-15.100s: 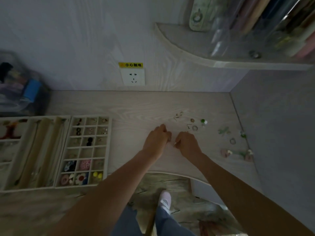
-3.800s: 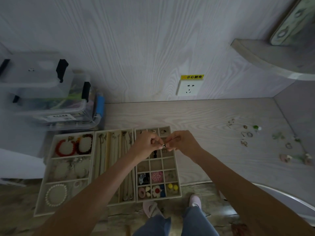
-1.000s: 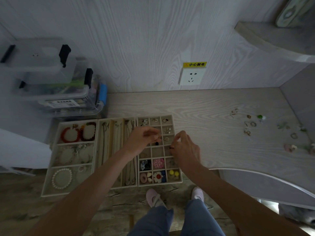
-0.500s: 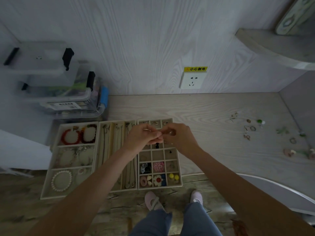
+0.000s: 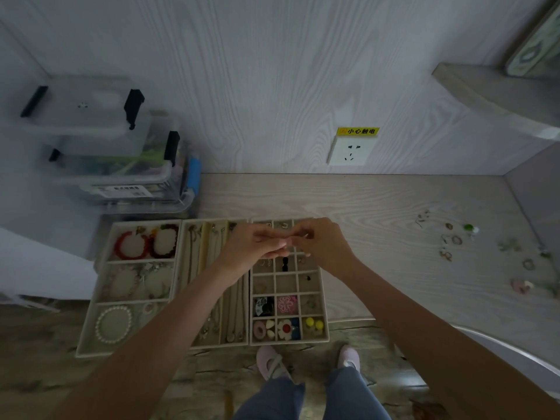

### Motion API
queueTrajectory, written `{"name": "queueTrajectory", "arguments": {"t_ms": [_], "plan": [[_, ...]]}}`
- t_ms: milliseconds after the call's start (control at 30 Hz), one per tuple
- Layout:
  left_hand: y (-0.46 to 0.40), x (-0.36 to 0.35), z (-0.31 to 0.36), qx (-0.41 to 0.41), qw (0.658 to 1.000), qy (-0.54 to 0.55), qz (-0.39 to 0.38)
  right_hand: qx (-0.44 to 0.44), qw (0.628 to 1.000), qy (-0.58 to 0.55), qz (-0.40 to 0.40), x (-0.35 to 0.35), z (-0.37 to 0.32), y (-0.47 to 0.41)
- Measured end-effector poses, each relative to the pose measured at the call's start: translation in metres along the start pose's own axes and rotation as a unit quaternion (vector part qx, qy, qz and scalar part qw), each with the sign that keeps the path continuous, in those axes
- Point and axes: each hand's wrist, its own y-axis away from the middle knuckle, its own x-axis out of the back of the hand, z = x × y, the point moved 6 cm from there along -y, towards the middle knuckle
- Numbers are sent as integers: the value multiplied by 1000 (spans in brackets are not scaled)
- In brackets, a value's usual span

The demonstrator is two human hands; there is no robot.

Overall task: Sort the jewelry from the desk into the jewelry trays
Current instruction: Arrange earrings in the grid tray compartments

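Observation:
Three beige jewelry trays lie side by side at the desk's front left: a bracelet tray [image 5: 88, 328], a necklace tray [image 5: 218, 344] and a grid tray [image 5: 326, 325] holding earrings and flower pieces. My left hand [image 5: 251, 247] and my right hand [image 5: 324, 247] meet fingertip to fingertip above the grid tray's back rows. They pinch a tiny piece of jewelry [image 5: 306, 236] that barely shows between the fingers. Loose rings and earrings [image 5: 454, 239], a green bead [image 5: 468, 227] and a pink flower piece [image 5: 519, 284] lie scattered on the desk at the right.
Stacked clear plastic boxes [image 5: 115, 165] stand behind the trays at the left. A wall socket [image 5: 350, 150] with a yellow label is on the back wall, and a shelf [image 5: 485, 95] juts out at the upper right. The desk's curved front edge [image 5: 485, 338] runs at the lower right.
One second ago my hands were apart, the right one low at the grid tray. They have since come together above the tray and stay joined at the fingertips.

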Motion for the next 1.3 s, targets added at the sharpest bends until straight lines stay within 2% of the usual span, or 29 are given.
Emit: {"name": "queueTrajectory", "arguments": {"t_ms": [100,233,300,400,600,700,867,1033,1133,1200,1300], "plan": [[-3,3,-1,19,999,-3,28,-6,1000,-6,8,-1,0,-3],[-8,7,-6,69,995,46,56,-49,991,-121,40,1,7,-4],[-11,8,-8,75,994,43,63,-60,989,-131,44,1,9,-5],[-15,11,-5,59,995,-3,81,-67,992,-95,53,-1,14,-10],[-18,10,1,-7,998,-38,46,-43,997,-54,42,-7,8,-18],[-20,14,-1,13,997,4,71,-51,994,-90,42,-9,6,-18],[-23,15,-14,110,979,154,82,-92,954,-277,72,-12,4,-13],[-24,17,-17,133,968,195,88,-132,947,-286,57,-19,2,-16],[-25,18,-18,141,961,222,84,-126,946,-294,54,-20,3,-18],[-26,20,-18,139,966,203,80,-117,952,-279,54,-20,4,-19],[-29,27,-15,108,986,81,93,-105,969,-215,53,-14,7,-22]]}}
